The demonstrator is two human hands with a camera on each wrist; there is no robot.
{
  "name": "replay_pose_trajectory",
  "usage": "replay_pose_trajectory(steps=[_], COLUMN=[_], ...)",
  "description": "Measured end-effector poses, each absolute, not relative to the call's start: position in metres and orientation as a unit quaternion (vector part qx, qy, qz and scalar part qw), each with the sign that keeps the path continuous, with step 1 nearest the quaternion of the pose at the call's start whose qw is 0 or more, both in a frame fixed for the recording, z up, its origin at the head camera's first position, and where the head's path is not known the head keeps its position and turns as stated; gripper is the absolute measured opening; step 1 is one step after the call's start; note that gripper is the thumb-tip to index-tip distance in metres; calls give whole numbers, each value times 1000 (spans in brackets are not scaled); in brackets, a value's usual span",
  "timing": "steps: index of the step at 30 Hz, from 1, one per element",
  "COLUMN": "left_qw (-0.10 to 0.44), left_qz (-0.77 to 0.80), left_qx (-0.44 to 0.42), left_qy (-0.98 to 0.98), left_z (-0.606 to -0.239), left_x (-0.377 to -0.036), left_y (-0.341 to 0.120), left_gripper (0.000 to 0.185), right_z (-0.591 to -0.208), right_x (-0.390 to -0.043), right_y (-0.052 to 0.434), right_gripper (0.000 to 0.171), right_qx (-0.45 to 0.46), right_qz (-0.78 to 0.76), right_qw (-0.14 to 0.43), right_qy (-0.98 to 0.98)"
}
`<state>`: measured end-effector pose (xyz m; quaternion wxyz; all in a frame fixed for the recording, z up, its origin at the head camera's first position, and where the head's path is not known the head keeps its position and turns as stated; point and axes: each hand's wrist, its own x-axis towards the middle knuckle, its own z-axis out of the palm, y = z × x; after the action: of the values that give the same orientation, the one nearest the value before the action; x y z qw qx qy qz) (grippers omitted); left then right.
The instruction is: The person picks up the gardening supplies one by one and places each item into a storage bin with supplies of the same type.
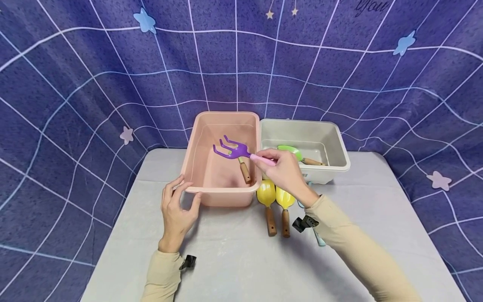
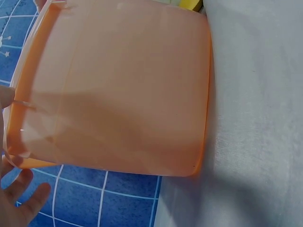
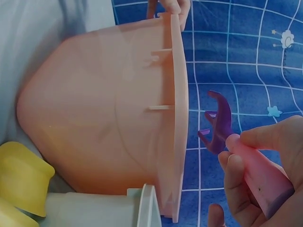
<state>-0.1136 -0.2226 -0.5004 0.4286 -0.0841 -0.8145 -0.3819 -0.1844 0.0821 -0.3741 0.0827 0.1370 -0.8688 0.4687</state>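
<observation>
Hands are apart: at centre frame a purple hand rake (image 1: 241,151) is pinched by its handle (image 1: 260,159) in the right hand (image 1: 284,168), tines (image 1: 228,156) free over the pink bin (image 1: 226,199), whose lower-left rim (image 1: 203,190) is gripped by the left hand (image 1: 177,214), seemingly for steadiness.

Rake (image 1: 239,150) partly hides tool (image 1: 245,173)

The tool's head is mostly covered. The right hand (image 1: 284,167) hides part of a yellow scoop (image 1: 284,199); the right sleeve (image 1: 351,239) covers much of a blue tool (image 1: 320,239). The grey bin's (image 1: 332,168) label (image 1: 305,175) is too small to read. The left wrist view crops the left hand (image 2: 21,203).
</observation>
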Motion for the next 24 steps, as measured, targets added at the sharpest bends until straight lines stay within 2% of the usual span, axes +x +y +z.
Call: replay_pose_trajectory(steps=[24], left_qw=[437], left_qz=[-380], left_qx=[-90], left_qy=[-810], left_z=[-502], left_x=[-114], left_y=[-222], left_gripper=[37], right_z=[-375], right_x=[-196], right_y=[72], right_gripper=[25], right_qx=[140], right_qz=[432], right_qw=[72], right_qy=[-888])
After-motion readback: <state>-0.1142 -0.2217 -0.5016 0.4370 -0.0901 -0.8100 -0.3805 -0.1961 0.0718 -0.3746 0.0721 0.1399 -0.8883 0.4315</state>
